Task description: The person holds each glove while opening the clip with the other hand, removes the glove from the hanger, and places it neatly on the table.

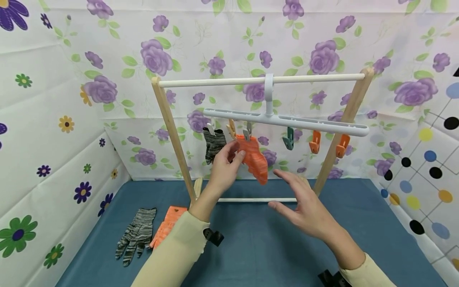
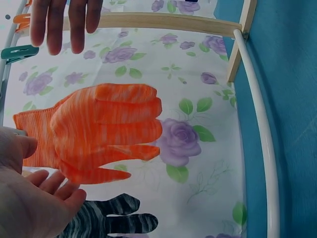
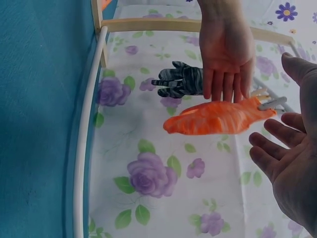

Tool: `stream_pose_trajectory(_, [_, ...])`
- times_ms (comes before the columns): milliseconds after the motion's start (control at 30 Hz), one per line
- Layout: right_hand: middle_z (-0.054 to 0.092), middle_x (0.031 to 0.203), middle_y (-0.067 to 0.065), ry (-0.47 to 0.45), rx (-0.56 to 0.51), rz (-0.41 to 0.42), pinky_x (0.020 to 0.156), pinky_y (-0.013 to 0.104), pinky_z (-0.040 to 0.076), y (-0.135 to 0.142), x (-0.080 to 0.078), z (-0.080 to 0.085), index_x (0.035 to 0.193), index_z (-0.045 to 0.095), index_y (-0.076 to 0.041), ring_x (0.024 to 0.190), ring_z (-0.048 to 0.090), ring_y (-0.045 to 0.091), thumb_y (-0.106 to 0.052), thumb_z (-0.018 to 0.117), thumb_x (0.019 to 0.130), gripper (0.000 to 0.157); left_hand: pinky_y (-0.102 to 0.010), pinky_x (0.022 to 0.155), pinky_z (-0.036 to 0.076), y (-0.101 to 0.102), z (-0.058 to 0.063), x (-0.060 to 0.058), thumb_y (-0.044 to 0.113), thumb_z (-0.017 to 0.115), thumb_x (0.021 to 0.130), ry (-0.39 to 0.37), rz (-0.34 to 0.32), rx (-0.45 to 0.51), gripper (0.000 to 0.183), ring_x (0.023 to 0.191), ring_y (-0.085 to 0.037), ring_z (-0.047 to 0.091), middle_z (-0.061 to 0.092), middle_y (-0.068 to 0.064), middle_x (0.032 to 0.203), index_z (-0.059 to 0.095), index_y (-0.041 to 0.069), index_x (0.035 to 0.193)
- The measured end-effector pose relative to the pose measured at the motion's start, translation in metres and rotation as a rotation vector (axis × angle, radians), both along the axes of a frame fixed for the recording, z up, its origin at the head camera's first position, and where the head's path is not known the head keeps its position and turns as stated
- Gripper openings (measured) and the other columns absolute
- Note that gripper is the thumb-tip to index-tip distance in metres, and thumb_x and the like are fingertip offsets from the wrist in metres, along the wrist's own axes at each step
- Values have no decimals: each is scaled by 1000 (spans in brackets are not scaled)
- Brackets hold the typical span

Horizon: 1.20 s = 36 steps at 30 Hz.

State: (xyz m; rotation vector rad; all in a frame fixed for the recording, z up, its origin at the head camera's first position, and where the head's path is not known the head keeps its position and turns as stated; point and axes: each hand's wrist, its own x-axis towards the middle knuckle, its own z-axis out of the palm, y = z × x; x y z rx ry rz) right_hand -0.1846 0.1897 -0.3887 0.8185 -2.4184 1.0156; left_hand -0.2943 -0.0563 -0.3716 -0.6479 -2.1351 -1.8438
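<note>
An orange knit glove (image 1: pixel 252 159) hangs, fingers down, from a grey clothespin (image 1: pixel 247 130) on a pale grey clip hanger (image 1: pixel 269 119). Beside its cuff is my left hand (image 1: pixel 225 167); in the right wrist view its straight fingers (image 3: pixel 229 82) reach the glove's edge. My right hand (image 1: pixel 305 201), fingers spread, is held to the right of the orange glove, apart from it and holding nothing. Behind my left hand, a black-and-grey striped glove (image 1: pixel 214 144) hangs from a white clothespin (image 1: pixel 211 128). A tan clothespin (image 1: pixel 231 128) sits between the two gloves.
The hanger hooks over a white rod (image 1: pixel 222 82) on a wooden frame (image 1: pixel 172 135). Its right half carries a green clothespin (image 1: pixel 288 138) and two orange clothespins (image 1: pixel 314 142). Another striped glove (image 1: pixel 138 233) and another orange glove (image 1: pixel 170 223) lie on the blue cloth (image 1: pixel 251 247).
</note>
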Motion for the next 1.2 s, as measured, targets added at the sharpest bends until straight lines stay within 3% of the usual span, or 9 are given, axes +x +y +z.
stream_pose_trajectory(200, [45, 163, 1, 5, -8, 2, 112, 68, 37, -5, -3, 4, 165, 38, -22, 148, 42, 30, -27, 85, 95, 84, -36, 92, 55, 4, 1, -1, 17, 61, 111, 7, 1, 12, 40, 116, -24, 65, 68, -12, 130, 59, 2, 147])
stream_pose_trajectory(333, [45, 163, 3, 20, -20, 13, 113, 66, 37, -9, -6, 8, 165, 39, -16, 148, 44, 30, -26, 85, 95, 85, -29, 75, 54, 5, 0, 1, 18, 63, 110, 25, 8, 9, 31, 95, -31, 66, 69, -12, 111, 66, 2, 136])
stream_pose_trajectory(467, [47, 161, 8, 43, -44, 23, 114, 63, 40, -14, -10, 12, 165, 38, -13, 147, 45, 29, -22, 85, 95, 85, -29, 63, 52, 6, 0, 3, 17, 64, 109, 44, 4, 13, 22, 78, -37, 62, 67, -14, 94, 70, 1, 123])
stream_pose_trajectory(767, [43, 164, 6, 74, -130, -19, 115, 62, 40, -27, -18, 19, 166, 36, -22, 149, 43, 28, -21, 82, 97, 84, -29, 65, 51, 6, -2, 10, 19, 63, 110, 51, 8, -8, 20, 77, -27, 61, 66, -12, 89, 72, 1, 116])
stream_pose_trajectory(1033, [43, 164, 7, 64, -200, -10, 119, 57, 36, -35, -29, 28, 165, 38, -12, 150, 41, 28, -22, 76, 102, 75, -28, 64, 51, 7, -3, 16, 18, 63, 110, 62, -6, -9, 22, 77, -25, 60, 66, -11, 90, 72, 0, 118])
stream_pose_trajectory(1200, [43, 165, 4, 52, -226, 22, 120, 56, 36, -40, -39, 37, 165, 39, -14, 151, 40, 26, -26, 74, 104, 71, -28, 66, 51, 7, -4, 20, 18, 63, 110, 53, -15, -6, 23, 80, -24, 61, 67, -11, 92, 71, 0, 120])
